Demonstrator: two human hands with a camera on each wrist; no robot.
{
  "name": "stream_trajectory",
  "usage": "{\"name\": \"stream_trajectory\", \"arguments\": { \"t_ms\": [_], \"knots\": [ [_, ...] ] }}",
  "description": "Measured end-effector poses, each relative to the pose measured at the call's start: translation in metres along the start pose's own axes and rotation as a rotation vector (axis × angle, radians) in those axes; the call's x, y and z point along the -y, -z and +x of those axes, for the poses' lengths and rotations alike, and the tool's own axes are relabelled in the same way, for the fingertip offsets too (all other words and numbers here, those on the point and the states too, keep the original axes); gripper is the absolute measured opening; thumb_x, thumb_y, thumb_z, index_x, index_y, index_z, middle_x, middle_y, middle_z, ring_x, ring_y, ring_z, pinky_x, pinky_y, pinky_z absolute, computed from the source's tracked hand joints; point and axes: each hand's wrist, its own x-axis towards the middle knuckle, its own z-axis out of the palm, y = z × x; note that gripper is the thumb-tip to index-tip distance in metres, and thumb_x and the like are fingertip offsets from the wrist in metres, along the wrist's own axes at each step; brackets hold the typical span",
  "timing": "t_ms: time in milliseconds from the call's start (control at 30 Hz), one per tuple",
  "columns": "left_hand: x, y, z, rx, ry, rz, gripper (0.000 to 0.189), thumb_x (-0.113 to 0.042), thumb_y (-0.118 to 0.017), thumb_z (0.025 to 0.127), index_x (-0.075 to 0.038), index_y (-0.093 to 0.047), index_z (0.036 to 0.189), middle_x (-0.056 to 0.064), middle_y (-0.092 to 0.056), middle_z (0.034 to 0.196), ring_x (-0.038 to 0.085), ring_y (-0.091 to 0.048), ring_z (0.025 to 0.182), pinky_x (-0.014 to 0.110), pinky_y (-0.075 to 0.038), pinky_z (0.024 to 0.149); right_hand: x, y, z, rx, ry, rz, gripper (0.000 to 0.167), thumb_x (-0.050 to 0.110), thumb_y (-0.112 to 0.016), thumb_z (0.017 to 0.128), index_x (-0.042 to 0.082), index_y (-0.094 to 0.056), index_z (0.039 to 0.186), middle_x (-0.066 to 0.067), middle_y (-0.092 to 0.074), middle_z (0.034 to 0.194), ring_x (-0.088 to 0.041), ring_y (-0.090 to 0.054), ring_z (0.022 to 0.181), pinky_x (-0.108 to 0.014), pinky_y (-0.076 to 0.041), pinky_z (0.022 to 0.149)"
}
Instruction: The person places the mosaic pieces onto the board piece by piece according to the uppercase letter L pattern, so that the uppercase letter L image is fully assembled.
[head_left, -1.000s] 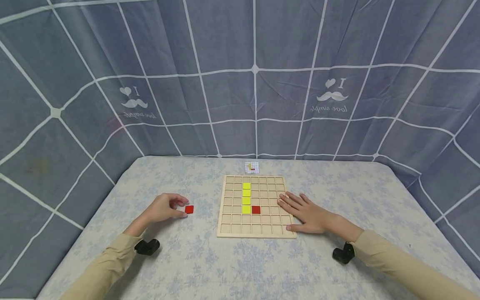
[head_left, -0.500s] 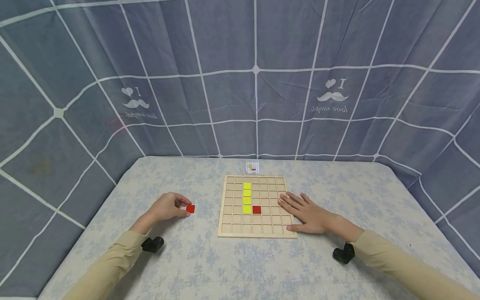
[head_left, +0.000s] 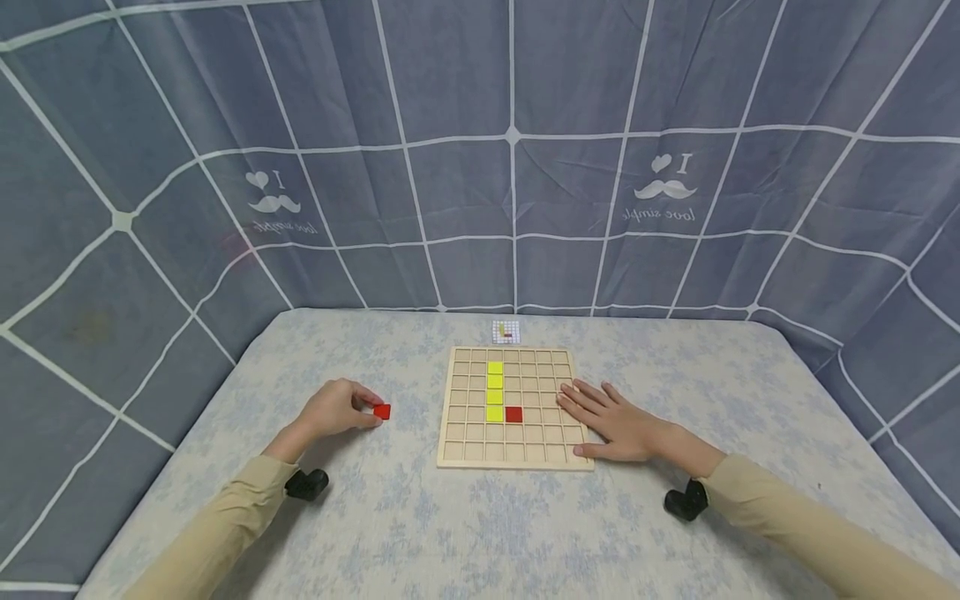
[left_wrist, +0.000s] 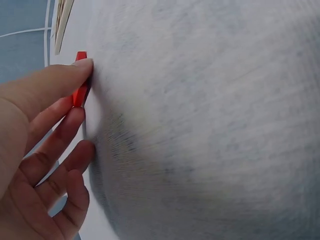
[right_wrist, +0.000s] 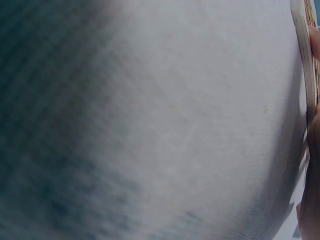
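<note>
My left hand [head_left: 333, 410] pinches a red square tile [head_left: 382, 412] between thumb and fingers, to the left of the wooden grid board [head_left: 517, 463]. In the left wrist view the red tile [left_wrist: 80, 95] stands on edge in the grip, low over the tablecloth. On the board, a column of several yellow tiles [head_left: 495, 390] fills one line of cells, and a second red tile [head_left: 513, 414] sits right of the lowest yellow one. My right hand [head_left: 618, 425] lies with fingers spread across the board's right edge. Only parts of its fingers show at the right wrist view's border.
A small card [head_left: 506, 332] printed with a coloured grid lies behind the board. The table [head_left: 420, 533] has a pale blue floral cloth. A blue-grey curtain [head_left: 465, 192] with white lines closes off the back and sides. A black wrist camera [head_left: 307, 484] hangs below the left wrist.
My left thumb and fingers have closed on the loose red tile, which now tilts in the grip. The left hand has shifted slightly right; the right hand stays on the board.
</note>
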Motion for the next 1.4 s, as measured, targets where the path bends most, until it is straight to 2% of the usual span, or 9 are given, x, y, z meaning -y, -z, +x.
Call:
{"name": "stream_trajectory", "arguments": {
  "t_ms": [233, 500, 733, 900, 1200, 1400],
  "knots": [
    [-0.002, -0.004, -0.001, -0.046, 0.005, 0.032, 0.026, -0.022, -0.081, 0.075, -0.007, -0.077, 0.097, 0.004, -0.072, 0.084, 0.009, -0.052, 0.061, 0.025, -0.040, 0.052, -0.001, 0.000, 0.002, 0.007, 0.006, 0.006, 0.079, 0.053, -0.047, 0.096, 0.013, -0.015, 0.156, -0.011, -0.010, 0.162, -0.036, -0.007, 0.149, -0.066, -0.009, 0.113],
    [-0.015, -0.009, 0.004, -0.069, 0.011, 0.029, 0.027, -0.022, -0.081, 0.073, -0.009, -0.077, 0.096, 0.001, -0.072, 0.082, 0.010, -0.051, 0.058, 0.027, -0.040, 0.050, -0.001, 0.001, 0.002, 0.010, 0.010, 0.011, 0.079, 0.052, -0.048, 0.096, 0.012, -0.015, 0.155, -0.012, -0.010, 0.162, -0.037, -0.008, 0.149, -0.066, -0.009, 0.113],
    [-0.036, -0.018, 0.013, -0.073, 0.000, 0.015, 0.027, -0.024, -0.082, 0.072, -0.011, -0.077, 0.095, 0.000, -0.072, 0.082, 0.009, -0.051, 0.057, 0.026, -0.041, 0.050, 0.001, 0.002, 0.001, 0.015, -0.003, 0.007, 0.078, 0.053, -0.047, 0.096, 0.012, -0.016, 0.155, -0.012, -0.010, 0.162, -0.036, -0.008, 0.149, -0.066, -0.009, 0.113],
    [-0.052, -0.027, 0.020, -0.069, -0.051, 0.009, 0.024, -0.023, -0.082, 0.071, -0.013, -0.078, 0.092, -0.003, -0.072, 0.079, 0.007, -0.050, 0.054, 0.024, -0.040, 0.049, 0.002, 0.002, 0.001, 0.021, -0.008, 0.015, 0.079, 0.053, -0.046, 0.096, 0.013, -0.015, 0.156, -0.011, -0.010, 0.162, -0.036, -0.007, 0.149, -0.066, -0.009, 0.113],
    [-0.091, -0.034, 0.032, -0.057, -0.121, -0.002, 0.022, -0.026, -0.083, 0.071, -0.015, -0.078, 0.090, -0.004, -0.073, 0.082, 0.007, -0.050, 0.056, 0.022, -0.038, 0.050, -0.001, -0.002, 0.002, 0.012, 0.001, 0.008, 0.078, 0.054, -0.046, 0.096, 0.014, -0.014, 0.156, -0.010, -0.009, 0.163, -0.035, -0.007, 0.149, -0.065, -0.009, 0.113],
    [-0.112, -0.040, 0.042, -0.049, -0.160, 0.007, 0.021, -0.026, -0.082, 0.071, -0.017, -0.078, 0.090, -0.005, -0.074, 0.085, 0.005, -0.052, 0.059, 0.022, -0.041, 0.054, -0.001, -0.003, 0.001, 0.002, 0.003, 0.000, 0.078, 0.054, -0.046, 0.096, 0.014, -0.015, 0.156, -0.010, -0.009, 0.162, -0.035, -0.007, 0.149, -0.066, -0.010, 0.113]
  ]
}}
